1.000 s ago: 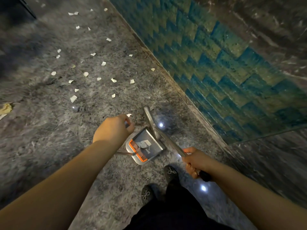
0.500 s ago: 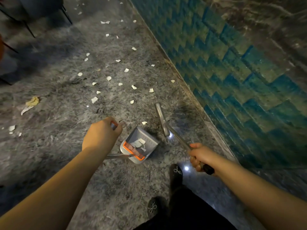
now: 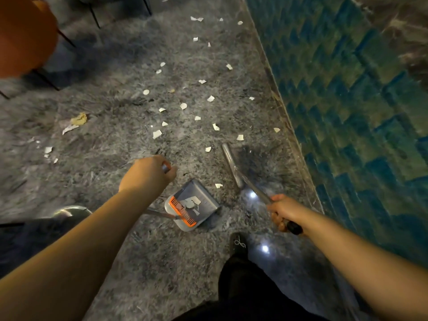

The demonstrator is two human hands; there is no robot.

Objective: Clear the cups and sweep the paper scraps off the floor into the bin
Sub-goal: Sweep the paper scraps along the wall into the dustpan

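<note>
Lying torn and white, paper scraps (image 3: 157,133) dot the grey floor (image 3: 115,181).

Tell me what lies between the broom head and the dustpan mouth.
Only bare floor and one paper scrap lie between the broom head and the dustpan; nothing visible blocks the sweep.
</note>
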